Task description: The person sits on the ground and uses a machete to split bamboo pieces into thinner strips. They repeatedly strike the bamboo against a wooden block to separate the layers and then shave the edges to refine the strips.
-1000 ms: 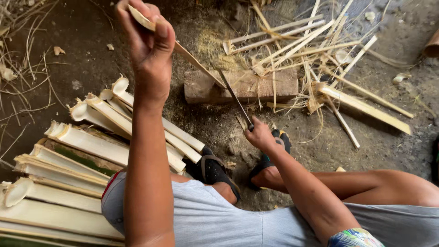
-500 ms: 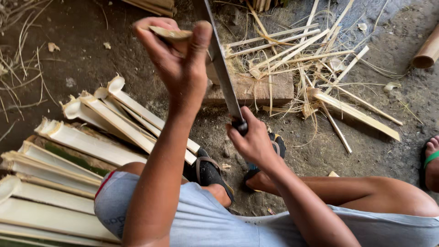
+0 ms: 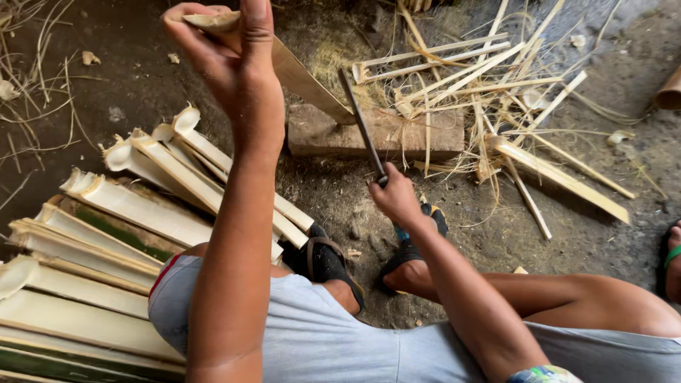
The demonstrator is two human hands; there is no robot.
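Down on the left, a stack of split bamboo pieces (image 3: 92, 284) lies on the dirt floor (image 3: 106, 78), their pale cut ends fanned toward the upper left; they overlap too much for a sure count. Beside them the left hand (image 3: 227, 64) is raised high, forearm nearly upright, fingers wrapped around the top end of one bamboo slat (image 3: 305, 79). That slat's long axis slants down to the right, its lower end resting on a single wooden block (image 3: 376, 135). Further right, the right hand (image 3: 396, 198) sits lower, arm stretched forward from the knee, fist closed on the handle of one dark blade (image 3: 360, 120), which points up and slightly left toward the slat's foot. Two dark sandals (image 3: 333, 262) show under the arms. Rightmost, loose bamboo strips (image 3: 496, 92) lie tangled.
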